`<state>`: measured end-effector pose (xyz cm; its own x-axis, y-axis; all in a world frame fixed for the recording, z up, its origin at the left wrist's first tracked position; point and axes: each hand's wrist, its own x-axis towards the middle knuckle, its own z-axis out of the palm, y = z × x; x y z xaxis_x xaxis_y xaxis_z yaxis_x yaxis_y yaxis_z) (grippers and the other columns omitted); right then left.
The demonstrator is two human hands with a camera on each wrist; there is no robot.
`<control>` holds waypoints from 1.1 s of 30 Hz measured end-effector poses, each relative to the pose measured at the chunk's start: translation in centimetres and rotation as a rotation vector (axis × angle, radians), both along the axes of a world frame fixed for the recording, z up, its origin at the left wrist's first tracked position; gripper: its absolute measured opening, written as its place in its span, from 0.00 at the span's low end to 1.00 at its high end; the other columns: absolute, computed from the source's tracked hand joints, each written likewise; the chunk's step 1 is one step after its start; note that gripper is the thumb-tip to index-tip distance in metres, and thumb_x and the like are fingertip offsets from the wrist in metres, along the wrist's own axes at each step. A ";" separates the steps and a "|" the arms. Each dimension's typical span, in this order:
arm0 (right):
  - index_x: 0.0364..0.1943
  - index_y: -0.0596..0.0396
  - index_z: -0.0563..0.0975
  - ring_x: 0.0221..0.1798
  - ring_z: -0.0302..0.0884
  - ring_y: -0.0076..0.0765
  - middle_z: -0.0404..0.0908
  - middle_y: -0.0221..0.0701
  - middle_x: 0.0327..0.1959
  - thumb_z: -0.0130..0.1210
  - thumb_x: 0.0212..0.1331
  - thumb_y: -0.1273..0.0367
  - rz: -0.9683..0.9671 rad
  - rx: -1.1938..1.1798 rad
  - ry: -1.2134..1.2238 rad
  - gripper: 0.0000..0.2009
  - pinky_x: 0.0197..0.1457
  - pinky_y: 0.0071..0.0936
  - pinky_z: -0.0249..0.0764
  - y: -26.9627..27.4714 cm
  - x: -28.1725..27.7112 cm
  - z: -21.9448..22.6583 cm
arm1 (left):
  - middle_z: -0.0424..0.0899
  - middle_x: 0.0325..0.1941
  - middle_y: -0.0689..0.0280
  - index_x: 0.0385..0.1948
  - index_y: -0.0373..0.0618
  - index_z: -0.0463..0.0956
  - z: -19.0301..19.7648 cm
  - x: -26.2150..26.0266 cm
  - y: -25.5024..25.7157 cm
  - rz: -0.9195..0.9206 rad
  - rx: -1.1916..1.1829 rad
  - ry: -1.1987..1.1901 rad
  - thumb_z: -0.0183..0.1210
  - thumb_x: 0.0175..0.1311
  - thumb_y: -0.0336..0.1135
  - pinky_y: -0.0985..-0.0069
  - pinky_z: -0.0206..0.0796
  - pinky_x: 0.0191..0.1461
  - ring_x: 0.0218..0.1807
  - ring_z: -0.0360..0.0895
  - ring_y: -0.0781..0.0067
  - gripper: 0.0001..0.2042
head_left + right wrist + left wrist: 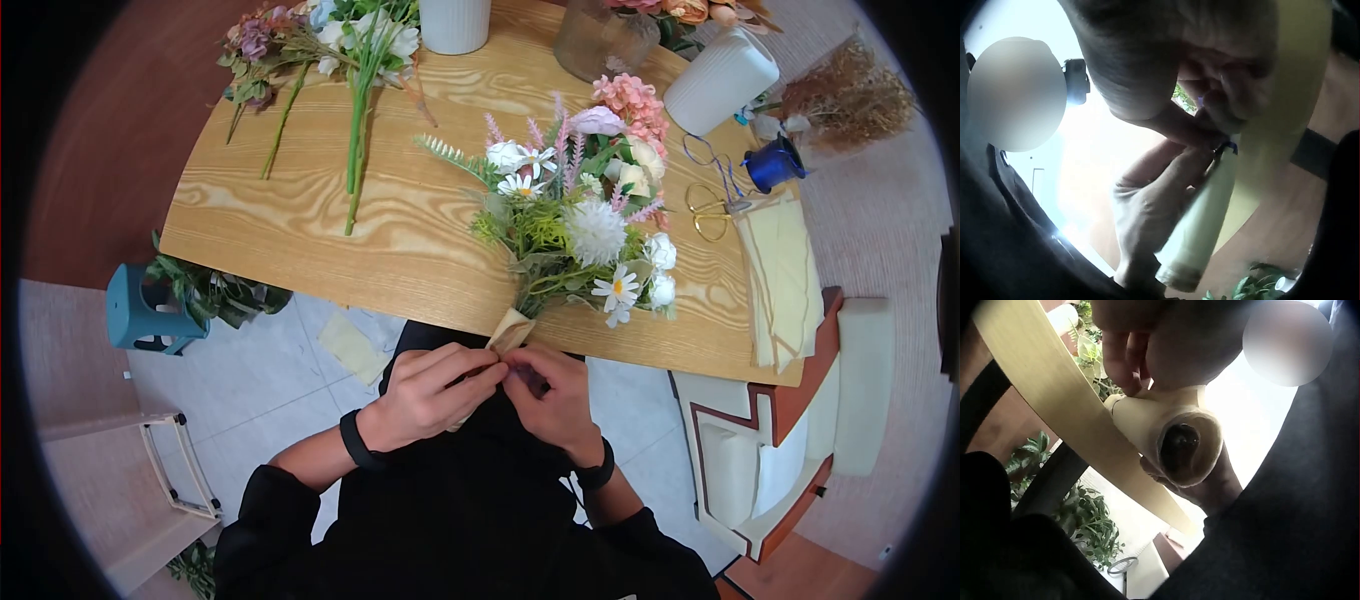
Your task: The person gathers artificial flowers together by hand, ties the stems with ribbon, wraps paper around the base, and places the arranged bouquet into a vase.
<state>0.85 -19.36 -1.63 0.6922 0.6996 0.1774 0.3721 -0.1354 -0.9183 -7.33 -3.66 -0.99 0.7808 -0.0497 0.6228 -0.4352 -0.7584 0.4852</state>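
Note:
A bouquet (597, 232) of white, pink and cream artificial flowers lies on the wooden table, its stems pointing at the person. Cream paper (511, 329) wraps those stems, which stick out past the table's near edge. In the left wrist view the open end of the paper wrap (1138, 425) faces the camera, dark stems inside. My left hand (430, 395) and right hand (548, 390) meet at the wrap, fingertips close together. Between them a short bit of dark blue ribbon (1233, 147) shows at the wrap; both hands pinch it, mostly hidden behind fingers.
Loose flower stems (362, 140) lie at the back left of the table (300, 230). White vases (722, 80) and a glass vase stand behind. On the right are a blue spool (773, 164), gold scissors (709, 212) and cream sheets (778, 285). A teal stool (150, 305) stands left.

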 end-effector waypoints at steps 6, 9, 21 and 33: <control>0.29 0.62 0.76 0.20 0.69 0.15 0.74 0.28 0.20 0.58 0.49 0.77 -0.092 0.018 0.465 0.04 0.23 0.14 0.64 0.4 -0.4 -0.3 | 0.78 0.31 0.62 0.31 0.36 0.77 -0.3 0.1 0.1 0.020 -0.016 -0.064 0.64 0.37 0.21 0.81 0.63 0.20 0.22 0.73 0.73 0.14; 0.29 0.62 0.76 0.19 0.68 0.15 0.74 0.29 0.20 0.57 0.50 0.77 -0.068 -0.011 0.266 0.03 0.21 0.14 0.63 0.6 -0.5 -0.2 | 0.76 0.29 0.63 0.31 0.36 0.77 0.2 0.0 -0.2 0.062 -0.043 0.004 0.64 0.37 0.21 0.79 0.63 0.20 0.23 0.73 0.72 0.14; 0.28 0.60 0.77 0.14 0.64 0.20 0.72 0.29 0.20 0.57 0.47 0.81 -0.135 0.060 -0.193 0.05 0.16 0.16 0.56 1.4 -1.7 -1.0 | 0.70 0.30 0.58 0.31 0.34 0.73 0.6 -0.7 -0.8 0.178 -0.423 0.423 0.53 0.53 0.17 0.74 0.63 0.39 0.34 0.69 0.59 0.05; 0.30 0.62 0.77 0.21 0.74 0.35 0.74 0.34 0.23 0.59 0.40 0.83 -0.189 0.203 -0.491 0.09 0.22 0.24 0.69 1.5 -1.3 -2.6 | 0.72 0.29 0.59 0.29 0.36 0.73 1.5 -0.6 -1.2 0.226 -0.419 0.506 0.55 0.51 0.18 0.70 0.63 0.37 0.34 0.70 0.56 0.05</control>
